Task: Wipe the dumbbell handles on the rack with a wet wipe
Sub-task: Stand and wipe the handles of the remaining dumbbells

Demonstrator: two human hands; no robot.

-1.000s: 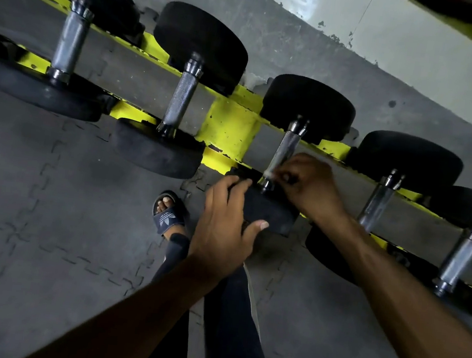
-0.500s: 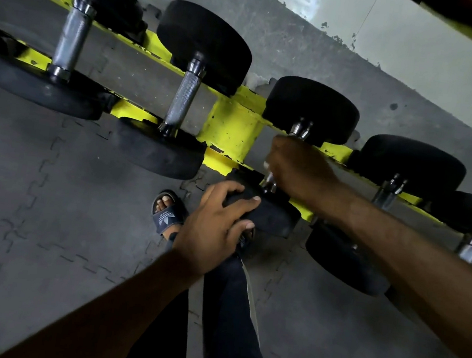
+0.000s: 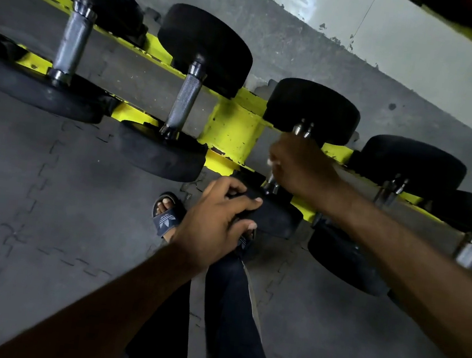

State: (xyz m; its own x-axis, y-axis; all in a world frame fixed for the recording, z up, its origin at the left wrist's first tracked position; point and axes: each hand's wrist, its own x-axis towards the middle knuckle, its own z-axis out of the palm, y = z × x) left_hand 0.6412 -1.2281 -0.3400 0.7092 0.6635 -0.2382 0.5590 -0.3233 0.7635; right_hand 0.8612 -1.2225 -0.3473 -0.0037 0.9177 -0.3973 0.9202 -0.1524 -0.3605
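Black dumbbells with knurled steel handles lie in a row on a yellow rack (image 3: pixel 234 131). My right hand (image 3: pixel 301 166) is wrapped round the handle of the middle dumbbell (image 3: pixel 311 110), with a sliver of white wet wipe (image 3: pixel 270 161) showing at the fingers. Most of that handle is hidden under the hand. My left hand (image 3: pixel 218 218) grips the near black head (image 3: pixel 277 216) of the same dumbbell, fingers curled over its edge. Two bare handles (image 3: pixel 185 98) (image 3: pixel 74 40) lie to the left.
More dumbbells (image 3: pixel 409 164) sit to the right on the rack, partly behind my right forearm. My legs and a sandalled foot (image 3: pixel 166 212) stand on grey interlocking floor mats (image 3: pixel 46 215) below the rack. A pale wall runs along the top right.
My right hand slid up the handle from its near end toward the far head. My left hand shifted on the near head and curled its fingers over the edge.
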